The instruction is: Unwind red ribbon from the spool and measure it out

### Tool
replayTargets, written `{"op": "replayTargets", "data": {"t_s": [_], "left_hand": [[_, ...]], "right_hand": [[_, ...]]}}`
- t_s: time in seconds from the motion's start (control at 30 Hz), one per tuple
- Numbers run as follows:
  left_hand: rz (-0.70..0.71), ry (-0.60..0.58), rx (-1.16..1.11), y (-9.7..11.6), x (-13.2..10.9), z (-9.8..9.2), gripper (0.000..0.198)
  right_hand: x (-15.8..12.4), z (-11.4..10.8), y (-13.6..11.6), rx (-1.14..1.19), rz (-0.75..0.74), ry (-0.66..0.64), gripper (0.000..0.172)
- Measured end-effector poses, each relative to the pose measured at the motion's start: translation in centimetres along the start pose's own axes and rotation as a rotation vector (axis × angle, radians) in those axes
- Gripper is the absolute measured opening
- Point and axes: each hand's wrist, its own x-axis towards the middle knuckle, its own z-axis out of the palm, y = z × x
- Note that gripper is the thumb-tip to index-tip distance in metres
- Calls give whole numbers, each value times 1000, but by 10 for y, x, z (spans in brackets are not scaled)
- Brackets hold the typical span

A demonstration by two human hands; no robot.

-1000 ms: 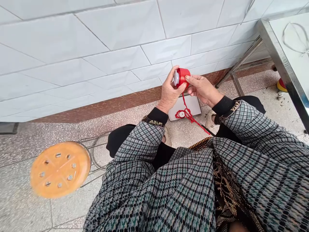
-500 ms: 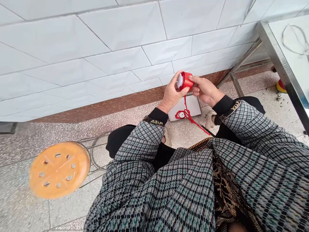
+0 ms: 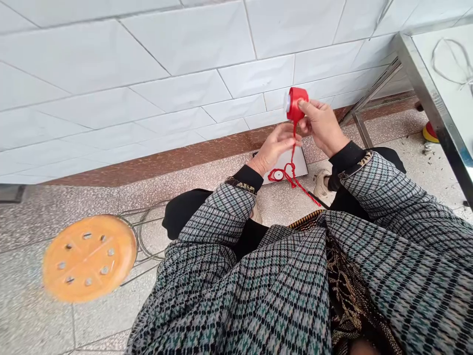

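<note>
A roll of red ribbon (image 3: 298,98) on a white spool is held up before the tiled wall. My right hand (image 3: 321,123) grips its right side, thumb pressed on the ribbon. From the roll hangs a red cord (image 3: 293,157), running down past my left hand (image 3: 275,145). The left fingers are stretched and a little apart, with their tips at the cord; whether they touch it I cannot tell. Lower down, the cord lies in loops and a knot over a white box (image 3: 300,160) on the floor between my feet.
An orange round stool (image 3: 90,259) with wire legs is at the left. On the right a metal-framed table (image 3: 417,74) carries a loop of white cord (image 3: 449,74). A red and yellow object (image 3: 429,133) sits on the floor beneath it. The white tiled wall (image 3: 192,44) rises directly ahead.
The ribbon roll has gone up and to the right in my right hand. My left hand has let go of it and moved down beside the hanging cord.
</note>
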Motion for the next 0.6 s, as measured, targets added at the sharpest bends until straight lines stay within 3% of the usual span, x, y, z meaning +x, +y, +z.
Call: {"op": "replayTargets", "data": {"t_s": [0.17, 0.23, 0.3, 0.33, 0.37, 0.43, 0.5, 0.53, 0.6], "left_hand": [[-240, -515, 190, 18, -22, 7, 32], [-297, -643, 235, 28, -32, -8, 31], [-301, -624, 236, 39, -44, -39, 36], [-290, -558, 237, 46, -52, -59, 41], [-223, -379, 220, 53, -61, -80, 50], [-14, 111, 217, 69, -82, -123, 69], [130, 586, 305, 83, -105, -160, 75], [126, 690, 373, 89, -115, -175, 72], [72, 764, 463, 94, -129, -196, 63]], "right_hand": [[31, -32, -16, 145, -34, 352, 23], [38, -46, -23, 182, -45, 413, 25], [40, -59, -29, 248, -43, 449, 28], [41, -64, -33, 291, -33, 478, 31], [42, -70, -36, 320, -18, 506, 35], [46, -83, -40, 323, 7, 533, 45], [52, -98, -43, 238, -6, 500, 55], [55, -105, -44, 178, -29, 466, 58], [58, -114, -47, 64, -110, 386, 60]]}}
